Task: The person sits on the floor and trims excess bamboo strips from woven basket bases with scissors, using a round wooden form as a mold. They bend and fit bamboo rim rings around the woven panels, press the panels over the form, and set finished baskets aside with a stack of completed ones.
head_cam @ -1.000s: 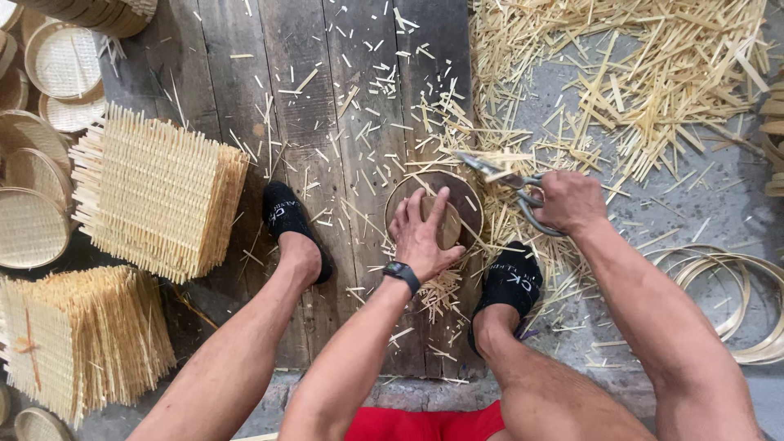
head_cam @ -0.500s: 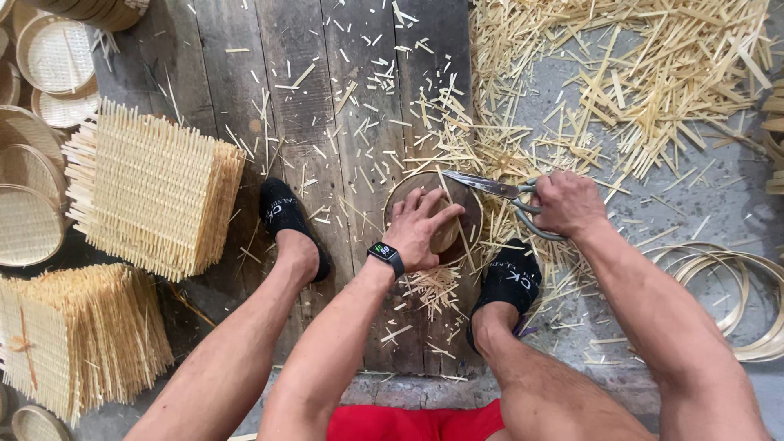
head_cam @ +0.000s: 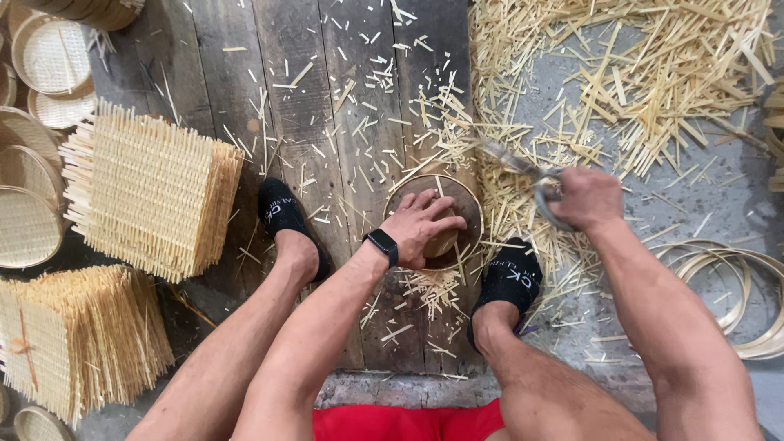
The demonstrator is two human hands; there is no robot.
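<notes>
1. Change: the right hand (head_cam: 586,198) has swung the scissors (head_cam: 523,171) outward, off the rim of the round tray (head_cam: 467,214) – blades blurred, so the cut there looks paused.
2. Left hand (head_cam: 420,227): shifted, fingers spread, pressed flat on the tray, which lies under the palm.
3. Right hand: fist closed on the scissor handles.
4. Materials: thin, stiff bamboo strips (head_cam: 653,73) beyond the right hand; woven mats (head_cam: 151,192) – coarse, square – well left of the left hand.

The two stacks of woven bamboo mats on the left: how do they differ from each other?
The upper stack lies fully in view and looks paler and neater; the lower stack is cut by the frame edge, looks more yellow, and has a strip tied around it. Both hold square woven mats with loose fringed ends.
</notes>
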